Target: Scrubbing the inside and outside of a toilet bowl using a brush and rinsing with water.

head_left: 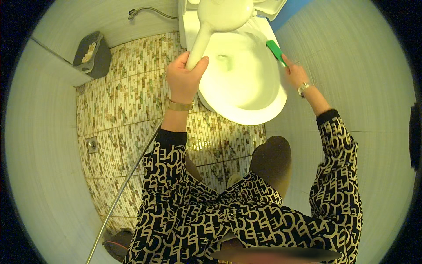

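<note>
My left hand (183, 79) is shut on the long handle of a white scoop-shaped dipper (220, 15), held up over the left rim of a white toilet bowl (259, 115). My right hand (295, 74) grips a green-handled brush (276, 50), whose end rests at the bowl's right inner rim. A gold band sits on my left wrist and a watch on my right. Both sleeves are black with a pale pattern. Some water lies in the bowl's bottom.
A grey waste bin (92, 55) with paper stands in the far left corner. A floor drain (92, 144) is set in the mosaic tiles. A metal hose (123, 189) runs from the lower left toward my left arm. Tiled walls close in on both sides.
</note>
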Demonstrator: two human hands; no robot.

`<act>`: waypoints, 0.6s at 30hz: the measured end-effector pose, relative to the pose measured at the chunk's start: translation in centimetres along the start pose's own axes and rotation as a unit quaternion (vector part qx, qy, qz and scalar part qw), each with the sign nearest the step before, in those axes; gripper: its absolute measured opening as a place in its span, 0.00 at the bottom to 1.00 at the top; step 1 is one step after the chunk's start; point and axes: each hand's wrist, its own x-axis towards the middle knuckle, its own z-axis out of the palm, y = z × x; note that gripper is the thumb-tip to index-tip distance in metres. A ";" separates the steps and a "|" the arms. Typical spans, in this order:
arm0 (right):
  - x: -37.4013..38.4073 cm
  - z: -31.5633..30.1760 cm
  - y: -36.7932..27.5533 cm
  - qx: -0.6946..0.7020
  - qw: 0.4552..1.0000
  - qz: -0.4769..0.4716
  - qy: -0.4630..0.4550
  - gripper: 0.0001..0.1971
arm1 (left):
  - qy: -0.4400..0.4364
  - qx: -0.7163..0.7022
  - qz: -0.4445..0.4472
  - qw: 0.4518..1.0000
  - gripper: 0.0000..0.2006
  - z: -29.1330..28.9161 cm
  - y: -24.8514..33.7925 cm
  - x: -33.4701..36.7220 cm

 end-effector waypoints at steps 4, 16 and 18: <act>-4.3 -2.4 0.2 -0.030 0.998 -0.041 -0.045 0.28 | -0.033 0.003 -0.045 0.998 0.10 0.9 0.4 -0.6; 2.1 -0.3 -0.1 0.053 0.998 0.014 0.029 0.27 | -0.061 -0.005 -0.046 0.997 0.11 2.2 1.0 -0.9; -2.3 0.3 0.6 0.093 0.995 -0.002 0.041 0.27 | -0.056 0.015 -0.041 0.997 0.11 1.5 0.9 -0.8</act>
